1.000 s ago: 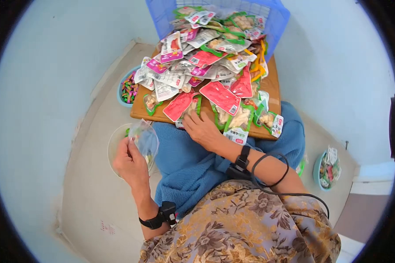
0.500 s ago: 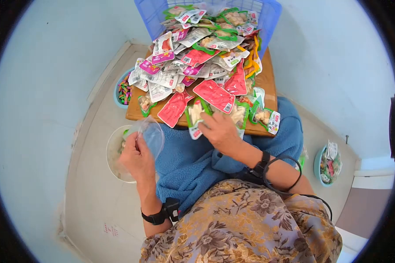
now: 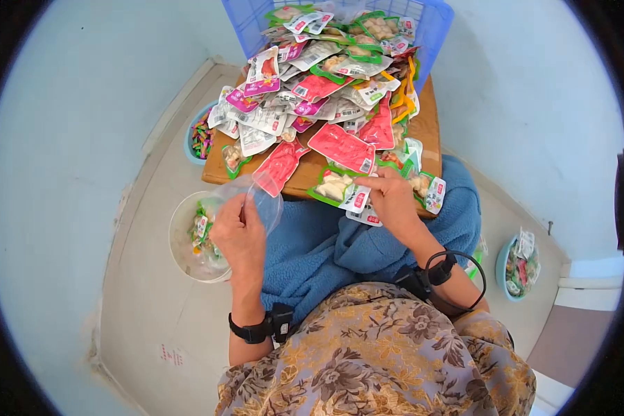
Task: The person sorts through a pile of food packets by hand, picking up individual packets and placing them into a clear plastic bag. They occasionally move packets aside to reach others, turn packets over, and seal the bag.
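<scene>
Green-edged packet (image 3: pixel 333 186): held at the front edge of the worktop (image 3: pixel 430 125), pale food showing through its window, white end pointing toward the right
Right hand (image 3: pixel 396 201): pinching the Green-edged packet by its white end
Clear bag (image 3: pixel 270 213): thin, see-through, left of the packet and apart from it, its upper part overlapping a red packet in view
Left hand (image 3: pixel 238 229): fingers drawn together, pinching the Clear bag
Second packet (image 3: pixel 365 217): just below the held one, partly hidden by it
Red packets (image 3: pixel 342 147): lying in front of the pile and on it
Pile (image 3: pixel 305 90): silver, purple, green and orange packets heaped across the worktop
Blue basket (image 3: pixel 438 41): behind the pile, some packets inside
Blue cloth (image 3: pixel 298 239): over the lap, below the worktop
White tub (image 3: pixel 180 239): on the floor (image 3: pixel 139 298) beside the left hand, green-edged packets inside
Left bowl (image 3: pixel 189 147): light blue, small colourful pieces inside
Right bowl (image 3: pixel 501 274): light blue, on the floor, packets inside
</scene>
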{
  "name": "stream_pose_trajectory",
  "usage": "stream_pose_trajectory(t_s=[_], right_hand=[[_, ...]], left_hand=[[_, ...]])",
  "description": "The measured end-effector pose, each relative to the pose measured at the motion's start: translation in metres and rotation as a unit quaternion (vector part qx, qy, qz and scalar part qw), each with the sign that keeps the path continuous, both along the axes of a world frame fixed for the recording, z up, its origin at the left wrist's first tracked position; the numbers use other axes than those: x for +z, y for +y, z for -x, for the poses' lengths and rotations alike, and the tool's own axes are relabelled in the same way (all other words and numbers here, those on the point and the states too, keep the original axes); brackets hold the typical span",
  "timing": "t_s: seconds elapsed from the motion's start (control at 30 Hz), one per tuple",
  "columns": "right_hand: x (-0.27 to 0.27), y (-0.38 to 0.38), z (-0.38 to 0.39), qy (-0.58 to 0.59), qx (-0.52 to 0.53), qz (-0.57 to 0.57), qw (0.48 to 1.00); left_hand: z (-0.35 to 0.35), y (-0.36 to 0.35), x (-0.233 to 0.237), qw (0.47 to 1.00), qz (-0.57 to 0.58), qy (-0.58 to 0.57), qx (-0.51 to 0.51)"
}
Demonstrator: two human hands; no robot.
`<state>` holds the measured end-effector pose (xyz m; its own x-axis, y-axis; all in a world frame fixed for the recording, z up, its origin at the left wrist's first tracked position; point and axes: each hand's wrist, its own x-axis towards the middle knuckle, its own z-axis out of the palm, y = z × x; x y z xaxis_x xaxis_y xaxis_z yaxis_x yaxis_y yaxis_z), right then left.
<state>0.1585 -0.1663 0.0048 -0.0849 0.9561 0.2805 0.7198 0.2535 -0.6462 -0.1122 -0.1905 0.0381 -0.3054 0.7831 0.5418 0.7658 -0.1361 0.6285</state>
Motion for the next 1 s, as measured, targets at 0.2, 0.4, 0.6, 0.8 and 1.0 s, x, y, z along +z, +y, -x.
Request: stream_pose_trajectory(t_s=[0.2, 0.4, 0.6, 0.8, 1.0], right_hand=[[-0.012, -0.001, 0.004, 0.201, -0.017, 0.126, 0.971], [-0.008, -0.007, 0.003, 0.315, -0.002, 0.209, 0.926], [0.013, -0.021, 0.008, 0.354, -0.028, 0.162, 0.921], [0.043, -0.03, -0.001, 0.491, 0.008, 0.137, 0.86], [0.033, -0.026, 0.013, 0.63, 0.095, 0.184, 0.749]], left_hand=[[-0.007, 0.0, -0.005, 0.999, 0.042, 0.009, -0.006], [-0.015, 0.002, -0.003, 0.999, 0.05, 0.009, -0.016], [-0.024, 0.005, -0.003, 1.0, 0.011, 0.018, -0.023], [-0.033, 0.01, -0.005, 0.999, 0.023, 0.031, -0.027], [-0.051, 0.013, 0.01, 0.999, 0.004, -0.015, -0.051]])
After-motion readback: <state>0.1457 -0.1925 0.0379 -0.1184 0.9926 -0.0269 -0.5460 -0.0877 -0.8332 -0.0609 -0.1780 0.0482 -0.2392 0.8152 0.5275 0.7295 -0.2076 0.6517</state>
